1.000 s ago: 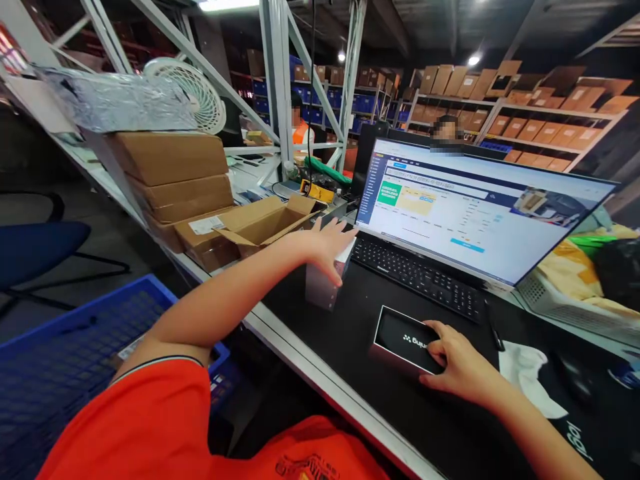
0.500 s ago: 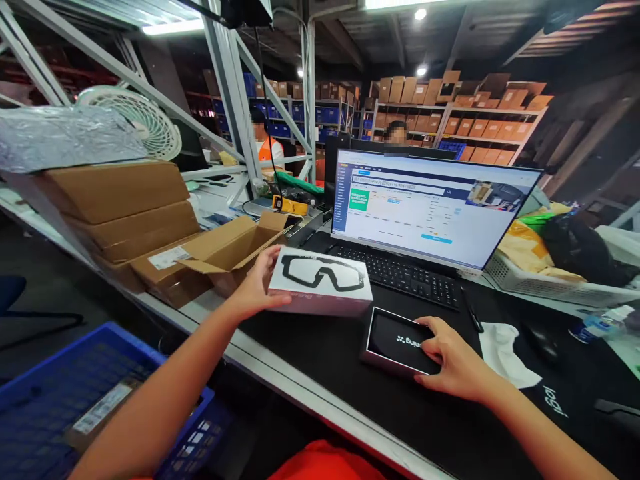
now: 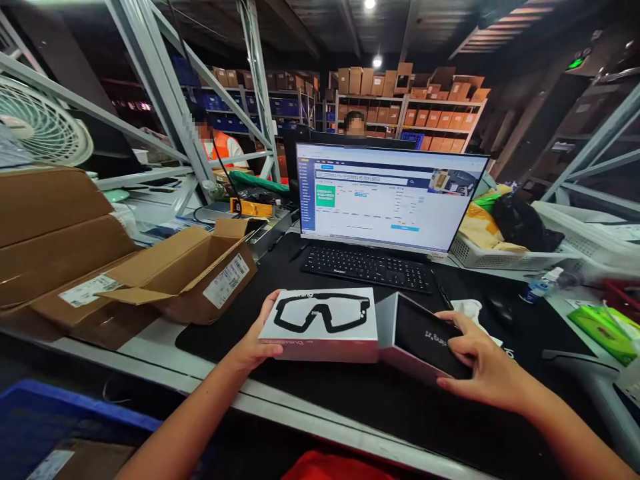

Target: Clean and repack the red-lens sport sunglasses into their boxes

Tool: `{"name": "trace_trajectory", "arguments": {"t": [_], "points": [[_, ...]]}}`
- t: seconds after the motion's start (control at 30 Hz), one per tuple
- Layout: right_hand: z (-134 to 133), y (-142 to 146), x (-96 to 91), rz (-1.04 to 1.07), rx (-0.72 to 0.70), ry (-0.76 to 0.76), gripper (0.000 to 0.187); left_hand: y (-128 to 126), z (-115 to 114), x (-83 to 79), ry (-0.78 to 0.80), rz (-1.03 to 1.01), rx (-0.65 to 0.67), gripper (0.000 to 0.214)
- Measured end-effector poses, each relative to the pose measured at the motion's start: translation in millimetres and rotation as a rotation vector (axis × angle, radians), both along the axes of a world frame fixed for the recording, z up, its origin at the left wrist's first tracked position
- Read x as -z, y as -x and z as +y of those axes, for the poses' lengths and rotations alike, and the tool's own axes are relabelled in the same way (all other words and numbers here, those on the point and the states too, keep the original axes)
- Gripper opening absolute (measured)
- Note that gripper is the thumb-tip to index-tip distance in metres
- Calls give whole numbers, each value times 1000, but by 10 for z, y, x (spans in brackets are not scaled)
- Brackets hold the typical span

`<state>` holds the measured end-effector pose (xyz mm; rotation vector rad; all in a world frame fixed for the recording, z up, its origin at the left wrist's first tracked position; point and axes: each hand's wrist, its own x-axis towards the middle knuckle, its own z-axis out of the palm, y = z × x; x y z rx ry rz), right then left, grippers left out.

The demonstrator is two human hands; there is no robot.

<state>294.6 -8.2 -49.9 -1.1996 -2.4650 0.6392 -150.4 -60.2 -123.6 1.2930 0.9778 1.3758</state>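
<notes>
My left hand (image 3: 260,338) is closed around the left end of a white box lid (image 3: 320,317) with black-framed glasses printed on its top. Its front side is pinkish grey with lettering. To the right, my right hand (image 3: 475,357) grips the right end of the box base (image 3: 423,340), which tilts with its far left corner raised. A black insert with white lettering fills this base. The lid's right end is close against the base's left end; whether they touch I cannot tell. Both are over the black desk mat (image 3: 320,393).
A keyboard (image 3: 367,267) and a lit monitor (image 3: 385,200) stand behind the boxes. On the left is an open cardboard carton (image 3: 195,267) beside stacked cartons. A mouse (image 3: 499,310), a spray bottle (image 3: 541,285) and a barcode scanner (image 3: 583,377) lie right. A blue crate (image 3: 75,413) is below left.
My view has turned to the right. The lid has come down and level, nearer the base. My right hand has lifted and tilted the base, which lay flatter before.
</notes>
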Motion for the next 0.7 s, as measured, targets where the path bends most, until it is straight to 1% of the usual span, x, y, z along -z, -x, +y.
{"name": "trace_trajectory", "arguments": {"t": [0.07, 0.13, 0.2, 0.3, 0.4, 0.5, 0.57, 0.7], "points": [[-31, 6, 12, -133, -36, 3, 47, -10, 23, 46, -11, 54, 43, 115], [-52, 21, 36, -216, -84, 30, 42, -18, 22, 90, -6, 114, 102, 113], [-65, 46, 59, -246, -114, 46, 39, -20, 8, 125, 18, 150, 144, 112], [-69, 99, 60, -256, -118, 36, 38, 11, -6, 146, 63, 202, 204, 114], [-53, 187, 23, -271, -108, 65, 41, 79, 6, 122, 89, 317, 280, 117], [-26, 317, 7, -269, -44, 129, 56, 142, 31, 81, 79, 420, 322, 116], [-17, 403, 28, -301, -9, 98, 56, 162, 45, 66, 64, 444, 328, 116], [-30, 529, 107, -397, -7, -30, 48, 153, 73, 65, 51, 441, 337, 115]]}}
